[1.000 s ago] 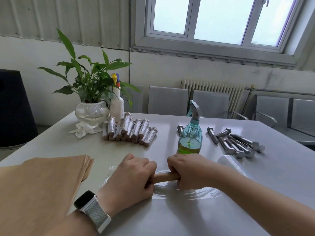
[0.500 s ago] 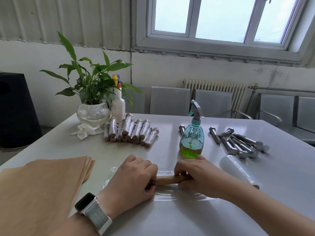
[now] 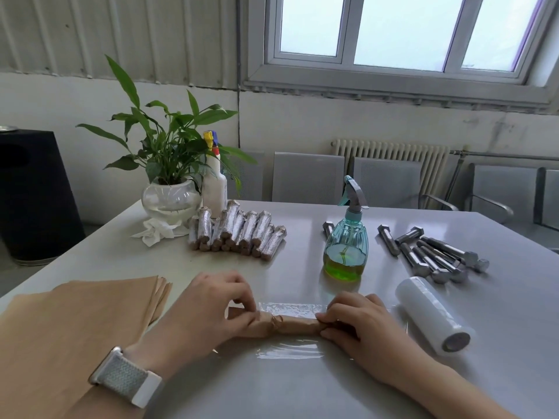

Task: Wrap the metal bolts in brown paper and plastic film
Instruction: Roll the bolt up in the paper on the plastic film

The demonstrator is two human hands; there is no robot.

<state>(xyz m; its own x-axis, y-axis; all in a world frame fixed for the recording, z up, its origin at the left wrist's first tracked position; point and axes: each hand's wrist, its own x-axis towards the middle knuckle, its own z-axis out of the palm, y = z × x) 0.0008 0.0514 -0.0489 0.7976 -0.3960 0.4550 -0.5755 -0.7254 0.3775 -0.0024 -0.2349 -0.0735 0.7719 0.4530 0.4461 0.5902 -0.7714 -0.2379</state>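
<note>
My hands have spread apart along the roll (image 3: 290, 325) since a second ago, baring more of its brown paper, and the film roll (image 3: 435, 316) now shows whole at my right. My left hand (image 3: 208, 313) pinches the roll's left end, fingers curled over the twisted paper; my right hand (image 3: 360, 325) grips the right end, fingertips tucked round it. The roll lies crosswise on a sheet of film (image 3: 287, 349) spread flat on the table (image 3: 302, 388), near the front edge, between my two hands. A band (image 3: 127, 378) sits on my left wrist.

A stack of brown paper (image 3: 75, 328) lies at my left, touching my forearm. The film roll rests just beside my right hand, its open core facing the camera. Bare bolts (image 3: 432, 255) lie in a loose heap farther right. A green spray bottle (image 3: 346, 237) stands upright between them and a row of wrapped bolts (image 3: 239, 234), which lean together toward the back left. Behind the row stand a white bottle (image 3: 214, 186) and a plant (image 3: 172, 164) in a glass bowl, with a crumpled tissue (image 3: 157, 232) at the bowl's foot.
</note>
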